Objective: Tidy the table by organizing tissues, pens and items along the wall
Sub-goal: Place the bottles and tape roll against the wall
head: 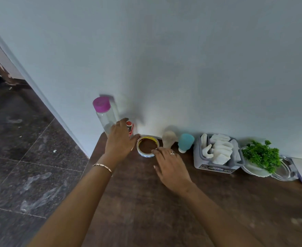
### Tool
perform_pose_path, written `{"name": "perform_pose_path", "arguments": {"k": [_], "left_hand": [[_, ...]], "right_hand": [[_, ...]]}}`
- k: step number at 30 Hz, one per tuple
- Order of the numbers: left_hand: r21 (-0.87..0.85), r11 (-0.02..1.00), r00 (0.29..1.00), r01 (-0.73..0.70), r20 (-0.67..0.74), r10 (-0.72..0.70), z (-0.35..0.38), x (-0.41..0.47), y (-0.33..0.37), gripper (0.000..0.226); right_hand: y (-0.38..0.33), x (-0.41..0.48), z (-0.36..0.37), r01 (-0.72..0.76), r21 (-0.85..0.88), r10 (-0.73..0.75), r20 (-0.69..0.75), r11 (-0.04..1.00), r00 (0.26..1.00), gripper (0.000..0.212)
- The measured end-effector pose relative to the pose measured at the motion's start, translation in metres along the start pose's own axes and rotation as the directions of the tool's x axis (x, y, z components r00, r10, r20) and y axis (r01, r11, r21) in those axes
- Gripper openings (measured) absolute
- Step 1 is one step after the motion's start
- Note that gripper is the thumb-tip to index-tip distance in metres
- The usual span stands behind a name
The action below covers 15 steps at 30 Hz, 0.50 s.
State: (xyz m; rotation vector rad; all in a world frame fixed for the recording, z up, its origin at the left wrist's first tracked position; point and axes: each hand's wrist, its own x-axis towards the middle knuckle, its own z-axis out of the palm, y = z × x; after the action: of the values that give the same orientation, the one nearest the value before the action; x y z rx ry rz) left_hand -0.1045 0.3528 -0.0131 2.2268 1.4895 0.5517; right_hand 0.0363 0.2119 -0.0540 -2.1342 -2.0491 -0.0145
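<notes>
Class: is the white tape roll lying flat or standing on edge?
Flat: the white tape roll has its hole facing up.

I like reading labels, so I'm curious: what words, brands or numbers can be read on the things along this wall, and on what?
No text here can be read for certain.
On the tape roll: yellow and blue print, too blurred to read.
On the grey tissue box: a front label, blurred.
On the pink bottle lid: faint marks, unreadable.
On the red and white tube: print too small to read.
</notes>
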Motion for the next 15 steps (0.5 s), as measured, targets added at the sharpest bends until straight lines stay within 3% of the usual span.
{"name": "perform_pose_path", "arguments": {"k": [6,15], "left_hand": [[0.189,0.978,0.996,-0.085,0.049,0.077,-0.017,0.023,0.005,0.026],[0.213,0.966,0.975,-0.149,0.195,0.108,-0.022,0.041,0.002,0.023]], "right_hand": [[-0.010,0.030,0.010,0.093,-0.008,-0.091,0.129,0.996,0.987,0.052],[-0.013,0.042,0.014,0.104,-0.067,-0.090,0.195,0.992,0.977,0.036]]}}
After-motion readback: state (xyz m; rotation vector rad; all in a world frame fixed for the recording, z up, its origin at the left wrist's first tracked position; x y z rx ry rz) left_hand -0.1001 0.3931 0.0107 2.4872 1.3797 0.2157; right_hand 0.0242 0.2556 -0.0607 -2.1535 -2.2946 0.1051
